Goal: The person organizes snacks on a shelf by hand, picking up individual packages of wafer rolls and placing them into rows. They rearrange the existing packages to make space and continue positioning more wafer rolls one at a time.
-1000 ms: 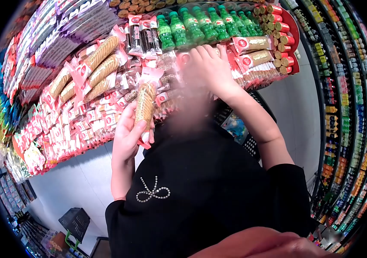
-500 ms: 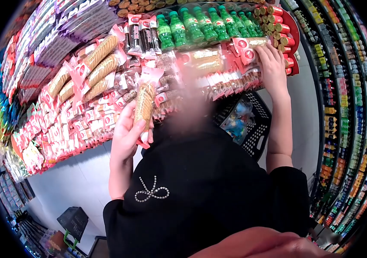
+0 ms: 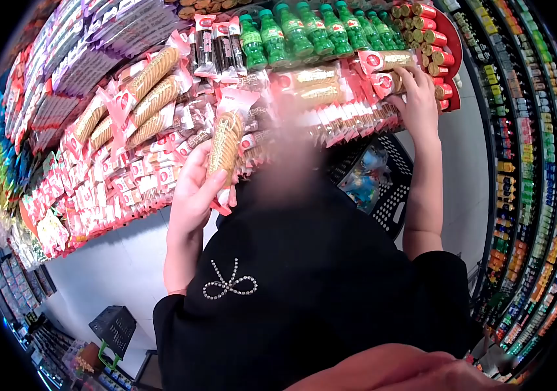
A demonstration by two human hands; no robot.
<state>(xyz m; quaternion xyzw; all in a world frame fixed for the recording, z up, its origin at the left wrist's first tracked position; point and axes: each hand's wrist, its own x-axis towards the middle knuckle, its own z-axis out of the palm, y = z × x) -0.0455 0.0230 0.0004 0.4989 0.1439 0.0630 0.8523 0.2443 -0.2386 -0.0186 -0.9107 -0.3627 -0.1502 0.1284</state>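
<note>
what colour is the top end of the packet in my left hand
The packet has a pink top end, best seen in the head view.

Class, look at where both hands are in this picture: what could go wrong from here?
The left hand grips the wrapped brown roll near its lower end, so it could tip or slip.
The right hand is at the wrapped packs, close to the red-and-gold tubes, and might knock some loose.
The green bottles are just behind those packs, so a careless push could topple one.
</note>
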